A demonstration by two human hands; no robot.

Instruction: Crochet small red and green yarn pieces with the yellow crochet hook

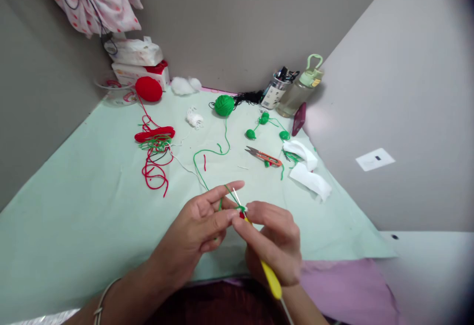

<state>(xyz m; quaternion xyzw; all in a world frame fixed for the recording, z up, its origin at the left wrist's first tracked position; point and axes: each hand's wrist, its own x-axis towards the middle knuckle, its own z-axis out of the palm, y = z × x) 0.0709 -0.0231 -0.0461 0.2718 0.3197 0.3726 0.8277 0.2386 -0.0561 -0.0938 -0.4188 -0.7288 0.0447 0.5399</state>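
Here the small green crochet piece (241,209) sits pinched between the fingertips of both hands, low in the middle of the view, just above the near edge of the tabletop (74,216). The left hand (200,226) is closed on it with thumb and middle finger while its forefinger sticks out, green yarn (207,154) running over it. The right hand (276,243) is clenched around a yellow-handled crochet hook (268,273), whose metal tip points toward 11 o'clock through the work.

The working strand trails toward 12 o'clock to the green yarn ball (224,105); if it is tugged sharply, I judge the ball could roll away. At 10 o'clock lies a loose red and green tangle (155,154), close enough for the strand to snag in it. The orange snips (263,156) at 1 o'clock lie near that line too. A slack pinch might let the loop slip off the hook.
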